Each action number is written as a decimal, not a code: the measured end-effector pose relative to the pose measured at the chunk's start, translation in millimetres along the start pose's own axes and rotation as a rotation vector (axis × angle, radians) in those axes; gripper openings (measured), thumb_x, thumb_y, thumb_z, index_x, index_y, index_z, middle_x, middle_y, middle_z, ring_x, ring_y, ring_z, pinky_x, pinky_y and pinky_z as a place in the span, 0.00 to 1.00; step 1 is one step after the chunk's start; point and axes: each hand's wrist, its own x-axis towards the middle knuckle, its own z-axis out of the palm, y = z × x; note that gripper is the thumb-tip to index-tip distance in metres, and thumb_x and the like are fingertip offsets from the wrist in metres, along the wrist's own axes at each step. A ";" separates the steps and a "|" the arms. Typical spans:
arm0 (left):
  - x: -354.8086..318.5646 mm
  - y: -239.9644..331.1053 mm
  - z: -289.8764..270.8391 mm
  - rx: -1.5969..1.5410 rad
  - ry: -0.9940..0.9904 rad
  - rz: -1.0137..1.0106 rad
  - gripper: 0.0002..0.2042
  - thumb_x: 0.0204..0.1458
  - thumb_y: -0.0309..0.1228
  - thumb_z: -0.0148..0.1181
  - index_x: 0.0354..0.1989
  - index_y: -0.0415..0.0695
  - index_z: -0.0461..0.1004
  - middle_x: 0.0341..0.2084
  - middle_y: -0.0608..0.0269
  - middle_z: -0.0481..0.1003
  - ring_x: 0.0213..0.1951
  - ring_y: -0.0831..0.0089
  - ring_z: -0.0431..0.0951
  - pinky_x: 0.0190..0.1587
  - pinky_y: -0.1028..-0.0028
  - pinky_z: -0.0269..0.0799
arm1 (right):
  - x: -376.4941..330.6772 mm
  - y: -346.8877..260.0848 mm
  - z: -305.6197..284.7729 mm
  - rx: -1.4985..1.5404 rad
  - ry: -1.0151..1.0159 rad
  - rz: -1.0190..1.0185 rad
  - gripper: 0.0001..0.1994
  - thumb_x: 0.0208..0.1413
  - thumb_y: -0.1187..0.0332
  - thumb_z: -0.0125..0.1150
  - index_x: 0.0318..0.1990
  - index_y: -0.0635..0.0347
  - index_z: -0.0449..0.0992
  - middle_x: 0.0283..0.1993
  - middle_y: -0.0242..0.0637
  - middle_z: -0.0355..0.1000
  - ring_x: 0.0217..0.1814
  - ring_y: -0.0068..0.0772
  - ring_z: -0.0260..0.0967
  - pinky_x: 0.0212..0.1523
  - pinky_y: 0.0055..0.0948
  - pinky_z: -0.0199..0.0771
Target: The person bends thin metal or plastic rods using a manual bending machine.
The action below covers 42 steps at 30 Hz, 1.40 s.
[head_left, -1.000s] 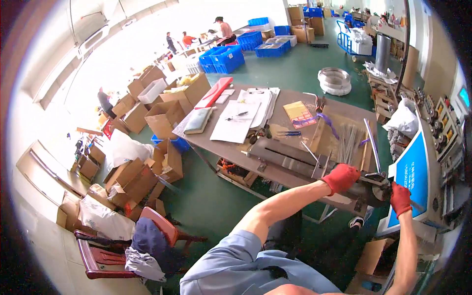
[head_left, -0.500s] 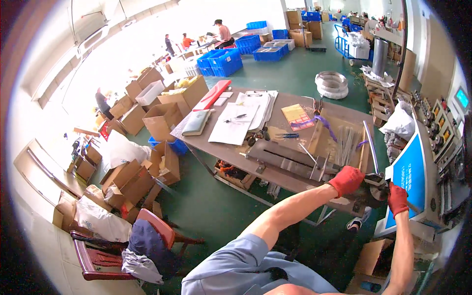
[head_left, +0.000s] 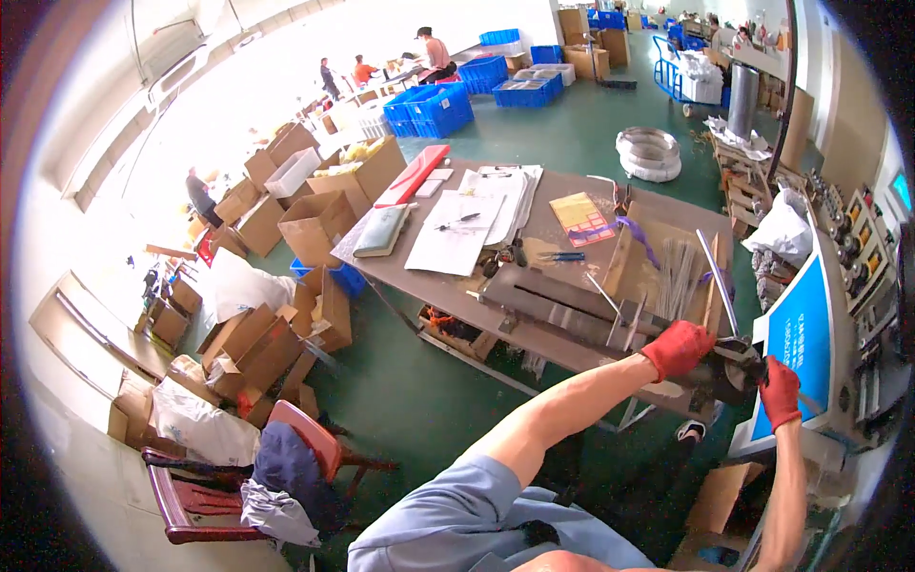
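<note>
At the near right corner of the workbench point(head_left: 448, 291), my red-gloved left hand point(head_left: 679, 351) is closed beside a dark metal device point(head_left: 734, 367); what its fingers hold is hidden. My right hand point(head_left: 781, 391), also in a red glove, wraps round a dark handle on the device's right side. A long grey metal fixture point(head_left: 543, 297) with a slot runs along the bench edge, left of my left hand. Behind it lies a bundle of thin metal rods point(head_left: 678, 275), next to a purple strap point(head_left: 637, 238). A bright metal bar point(head_left: 715, 272) slants behind the device.
Papers point(head_left: 457, 229), a notebook point(head_left: 383, 232), pliers point(head_left: 560, 256) and a yellow-red card point(head_left: 582, 217) lie on the bench. A blue panel point(head_left: 799, 348) stands close by my right hand. Cardboard boxes point(head_left: 315, 229) and a chair point(head_left: 200, 496) are leftward; a wire coil point(head_left: 648, 154) sits on the floor beyond.
The view has shifted slightly. Both hands stay at the metal device, and my right hand sits slightly further right and lower in the picture.
</note>
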 end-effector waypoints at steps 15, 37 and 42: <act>3.4 -8.6 -13.2 -0.120 -0.130 -0.041 0.10 0.45 0.32 0.57 0.35 0.44 0.70 0.28 0.52 0.74 0.32 0.51 0.76 0.32 0.57 0.73 | 11.7 -26.5 -17.5 -0.113 0.007 0.021 0.13 0.46 0.67 0.59 0.39 0.58 0.68 0.30 0.45 0.73 0.34 0.51 0.73 0.32 0.48 0.70; 5.0 -10.1 -23.8 -0.145 -0.170 -0.024 0.10 0.42 0.29 0.57 0.34 0.43 0.69 0.28 0.50 0.73 0.34 0.51 0.76 0.34 0.56 0.71 | 65.2 -46.9 -71.8 0.012 -0.424 -0.122 0.46 0.38 0.64 0.67 0.67 0.47 0.48 0.63 0.51 0.56 0.60 0.52 0.61 0.55 0.42 0.68; 9.8 -6.4 -21.3 -0.153 -0.205 -0.042 0.14 0.40 0.31 0.59 0.37 0.44 0.68 0.30 0.52 0.73 0.35 0.51 0.75 0.35 0.56 0.71 | 104.5 -51.9 -85.4 -0.213 -0.573 -0.409 0.61 0.23 0.58 0.77 0.69 0.41 0.42 0.72 0.47 0.36 0.68 0.54 0.48 0.60 0.46 0.63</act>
